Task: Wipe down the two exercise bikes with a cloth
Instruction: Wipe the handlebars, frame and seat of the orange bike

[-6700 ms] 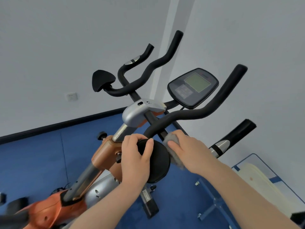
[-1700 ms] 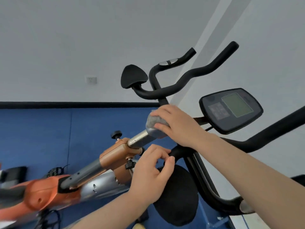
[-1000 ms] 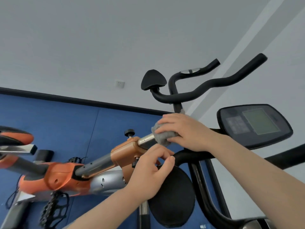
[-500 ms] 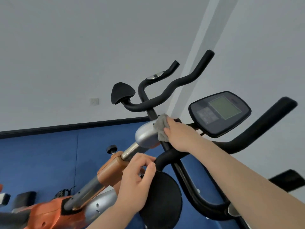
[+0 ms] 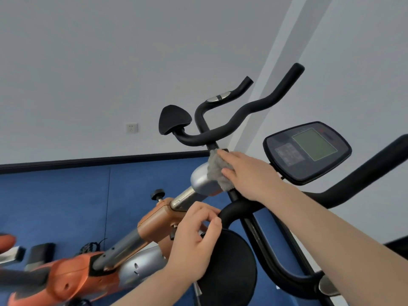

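Observation:
An orange and silver exercise bike (image 5: 154, 219) fills the middle, with black handlebars (image 5: 234, 122) and a console (image 5: 306, 151) on the right. My right hand (image 5: 249, 175) presses a grey fluffy cloth (image 5: 217, 171) flat against the silver stem cap (image 5: 201, 180) below the handlebars, fingers straight. My left hand (image 5: 194, 246) curls around the edge of the near black elbow pad (image 5: 229, 270), thumb near the handlebar bend. A second elbow pad (image 5: 174, 119) sits at the far side.
Blue floor mats (image 5: 66, 206) cover the ground along a white wall with a black baseboard and a socket (image 5: 132, 128). Part of another orange bike (image 5: 6, 244) shows at the left edge. A black knob (image 5: 157, 193) sticks up from the orange frame.
My right hand with the cloth has slid up from the chrome post onto the silver cap and flattened out. My left hand has stayed on the near elbow pad.

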Available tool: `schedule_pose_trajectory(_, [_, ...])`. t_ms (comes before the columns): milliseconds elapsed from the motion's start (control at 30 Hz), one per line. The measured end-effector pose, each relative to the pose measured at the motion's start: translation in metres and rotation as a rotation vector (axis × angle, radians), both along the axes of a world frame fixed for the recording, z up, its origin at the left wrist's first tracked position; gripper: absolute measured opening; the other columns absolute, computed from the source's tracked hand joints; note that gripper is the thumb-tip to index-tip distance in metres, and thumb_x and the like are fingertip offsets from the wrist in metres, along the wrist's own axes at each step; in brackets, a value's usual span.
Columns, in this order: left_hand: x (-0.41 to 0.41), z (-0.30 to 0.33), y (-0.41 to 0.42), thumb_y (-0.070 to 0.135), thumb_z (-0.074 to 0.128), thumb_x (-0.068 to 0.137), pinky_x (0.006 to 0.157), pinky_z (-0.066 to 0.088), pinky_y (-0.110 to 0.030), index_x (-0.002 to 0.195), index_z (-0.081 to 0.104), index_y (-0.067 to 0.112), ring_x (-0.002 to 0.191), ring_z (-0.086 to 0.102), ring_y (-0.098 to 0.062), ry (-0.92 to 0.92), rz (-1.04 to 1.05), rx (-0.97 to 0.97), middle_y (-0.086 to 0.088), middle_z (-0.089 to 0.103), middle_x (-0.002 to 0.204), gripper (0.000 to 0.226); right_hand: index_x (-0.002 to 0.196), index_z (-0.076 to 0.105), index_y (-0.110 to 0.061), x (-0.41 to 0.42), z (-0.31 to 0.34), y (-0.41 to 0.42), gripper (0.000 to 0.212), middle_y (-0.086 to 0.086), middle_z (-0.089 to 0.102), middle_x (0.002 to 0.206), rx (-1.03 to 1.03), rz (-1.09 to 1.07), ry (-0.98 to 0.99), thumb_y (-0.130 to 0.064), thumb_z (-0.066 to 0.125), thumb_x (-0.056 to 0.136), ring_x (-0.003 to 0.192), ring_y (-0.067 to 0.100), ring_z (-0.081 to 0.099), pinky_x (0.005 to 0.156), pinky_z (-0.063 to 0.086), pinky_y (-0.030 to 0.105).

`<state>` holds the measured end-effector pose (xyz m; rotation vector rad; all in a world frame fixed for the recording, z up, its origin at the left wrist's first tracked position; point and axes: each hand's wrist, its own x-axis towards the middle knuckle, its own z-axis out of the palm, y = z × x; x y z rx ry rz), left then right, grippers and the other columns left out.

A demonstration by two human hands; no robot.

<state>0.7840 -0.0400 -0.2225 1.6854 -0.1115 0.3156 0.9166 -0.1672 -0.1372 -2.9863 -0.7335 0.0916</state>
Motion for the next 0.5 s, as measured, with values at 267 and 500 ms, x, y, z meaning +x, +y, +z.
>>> schedule_pose_trajectory(267, [-0.001, 0.004, 0.001, 0.042, 0.049, 0.088, 0.075, 0.042, -0.013, 0.072, 0.057, 0.041, 0.096, 0.059, -0.013, 0.012, -0.011, -0.021, 0.011, 0.061, 0.094, 0.018, 0.133, 0.055, -0.036, 0.011, 0.003, 0.011, 0.048, -0.011, 0.044, 0.140, 0.133, 0.369, 0.175, -0.017, 0.064, 0.090, 0.131, 0.008, 0.032, 0.113, 0.026, 0.033])
schedule_pose_trajectory(500, [-0.004, 0.001, -0.001, 0.043, 0.049, 0.088, 0.075, 0.043, -0.018, 0.072, 0.054, 0.040, 0.097, 0.058, -0.010, 0.034, 0.006, -0.025, 0.013, 0.060, 0.098, 0.017, 0.130, 0.055, -0.039, 0.022, 0.003, 0.023, 0.043, -0.014, 0.043, 0.140, -0.051, 0.524, 0.161, -0.022, 0.063, 0.091, 0.129, 0.007, 0.033, 0.108, 0.032, 0.035])
